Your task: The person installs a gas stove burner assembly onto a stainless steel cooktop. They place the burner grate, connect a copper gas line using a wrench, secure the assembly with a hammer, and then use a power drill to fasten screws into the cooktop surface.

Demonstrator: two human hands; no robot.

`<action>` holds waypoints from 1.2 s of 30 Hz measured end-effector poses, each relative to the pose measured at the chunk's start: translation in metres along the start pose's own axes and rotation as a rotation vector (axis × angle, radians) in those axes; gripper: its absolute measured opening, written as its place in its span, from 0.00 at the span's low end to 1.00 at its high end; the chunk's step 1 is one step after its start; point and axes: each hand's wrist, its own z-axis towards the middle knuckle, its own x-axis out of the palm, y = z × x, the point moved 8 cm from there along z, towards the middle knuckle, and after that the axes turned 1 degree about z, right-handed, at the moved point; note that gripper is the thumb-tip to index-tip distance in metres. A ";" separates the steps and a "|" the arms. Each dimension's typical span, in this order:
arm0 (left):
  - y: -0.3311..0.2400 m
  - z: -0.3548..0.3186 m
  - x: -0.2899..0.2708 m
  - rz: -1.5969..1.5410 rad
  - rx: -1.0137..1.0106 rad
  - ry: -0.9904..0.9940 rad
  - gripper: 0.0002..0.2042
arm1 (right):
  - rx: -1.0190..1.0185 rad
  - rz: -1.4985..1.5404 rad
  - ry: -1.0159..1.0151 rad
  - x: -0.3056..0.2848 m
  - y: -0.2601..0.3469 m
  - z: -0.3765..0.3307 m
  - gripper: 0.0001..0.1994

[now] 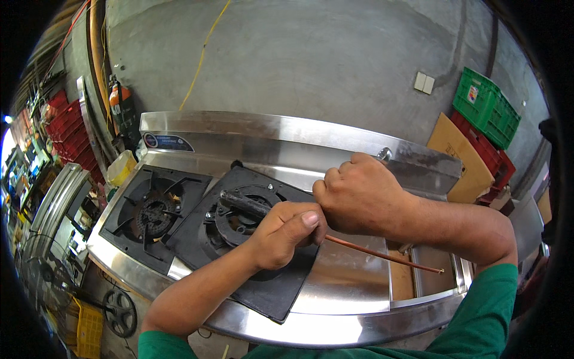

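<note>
We see both hands curled closed over the black burner plate (272,293), left hand (284,233) and right hand (359,194) gripping a thin copper tube (382,254) whose long axis runs rightward over the steel stove top (344,281), free end lying nearer the right arm.

Both bare forearms are extended from green sleeves at the lower edge. The left hand (281,234) is curled, thumb laid flat along the top. The right hand (360,192) is clenched into a fist, knuckles up, pressed against the left.
</note>
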 end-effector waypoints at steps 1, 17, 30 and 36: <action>0.000 -0.001 -0.002 0.007 -0.002 -0.004 0.22 | -0.012 0.006 0.002 0.001 0.001 0.002 0.12; 0.009 -0.012 -0.009 -0.087 0.032 -0.110 0.16 | -0.407 -0.023 -0.407 -0.009 0.014 0.004 0.12; 0.007 -0.009 -0.005 -0.031 0.131 -0.309 0.27 | -0.169 0.266 0.090 0.028 -0.001 0.021 0.18; 0.013 -0.010 -0.001 -0.087 0.077 -0.403 0.28 | -0.110 0.287 0.059 0.035 -0.006 0.023 0.16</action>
